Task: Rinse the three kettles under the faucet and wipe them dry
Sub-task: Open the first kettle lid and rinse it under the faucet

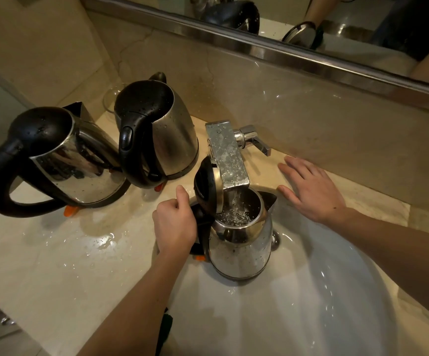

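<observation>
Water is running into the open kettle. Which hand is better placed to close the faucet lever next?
Probably the right hand: it lies open on the counter beside the faucet lever and holds nothing. The left hand grips the kettle under the running water, so it is busy.

Warm, dim light leaves glare on the white basin [311,304] and wet counter [41,265]; edges bend with wide-angle distortion.

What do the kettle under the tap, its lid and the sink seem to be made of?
The kettle under the tap: polished metal, likely stainless steel, mirror reflections. Its lid: black, probably plastic, dull sheen. The sink: glossy white, looks ceramic, bright highlights.
</observation>
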